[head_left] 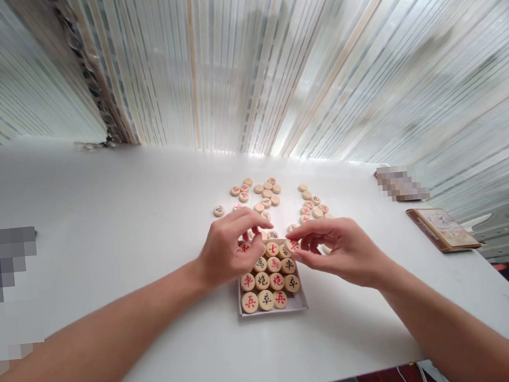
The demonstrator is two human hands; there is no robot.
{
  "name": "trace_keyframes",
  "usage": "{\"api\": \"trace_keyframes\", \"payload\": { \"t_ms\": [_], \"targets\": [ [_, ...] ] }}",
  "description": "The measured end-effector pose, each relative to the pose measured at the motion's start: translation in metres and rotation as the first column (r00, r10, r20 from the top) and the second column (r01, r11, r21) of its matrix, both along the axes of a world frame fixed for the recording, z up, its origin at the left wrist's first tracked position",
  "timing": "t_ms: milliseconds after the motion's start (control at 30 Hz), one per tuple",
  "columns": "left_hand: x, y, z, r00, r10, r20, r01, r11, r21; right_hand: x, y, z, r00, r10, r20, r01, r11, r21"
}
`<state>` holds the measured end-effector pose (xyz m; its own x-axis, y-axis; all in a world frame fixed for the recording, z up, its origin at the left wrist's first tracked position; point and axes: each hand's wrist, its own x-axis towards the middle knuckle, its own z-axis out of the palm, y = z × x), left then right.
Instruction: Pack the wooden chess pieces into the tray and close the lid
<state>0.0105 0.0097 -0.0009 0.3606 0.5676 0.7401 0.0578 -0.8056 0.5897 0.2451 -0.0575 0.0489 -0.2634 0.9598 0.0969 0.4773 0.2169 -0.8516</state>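
A shallow white box (pixel 274 313) stands on the white table, with rows of round wooden Chinese chess pieces in it, marked in red or black. Its front right corner shows a gap beside a red-marked piece (pixel 280 299). Between the thumb and fingers of my right hand (pixel 346 248) is a chess piece with a red character (pixel 292 246), held over the box's far right corner. My left hand (pixel 230 245) hovers over the far left part of the box, fingers curved and thumb apart from them; no piece shows in its grip. That hand hides part of the back row.
Loose chess pieces (pixel 267 194) lie scattered beyond the box, some face down, with another group (pixel 313 205) to the right. A flat brown printed box (pixel 444 229) lies at the table's right side. Striped curtains (pixel 226 68) hang along the far edge.
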Motion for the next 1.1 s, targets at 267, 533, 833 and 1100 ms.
{"api": "trace_keyframes", "payload": {
  "t_ms": [267,533,833,1100],
  "targets": [
    [0.001,0.003,0.005,0.997,0.078,0.029,-0.073,0.984,-0.162,0.004,-0.026,-0.017,0.992,0.086,0.095,-0.098,0.985,0.14],
    [0.002,0.004,0.004,0.995,0.102,-0.012,-0.102,0.959,-0.264,-0.009,-0.039,-0.017,0.939,0.236,0.25,-0.296,0.925,0.238],
    [0.002,0.003,0.004,0.994,0.101,-0.047,-0.111,0.949,-0.295,-0.009,-0.042,-0.021,0.936,0.23,0.268,-0.298,0.922,0.248],
    [0.002,0.003,0.005,0.994,0.095,-0.053,-0.106,0.952,-0.286,-0.011,-0.042,-0.027,0.921,0.236,0.31,-0.321,0.91,0.261]
  ]
}}
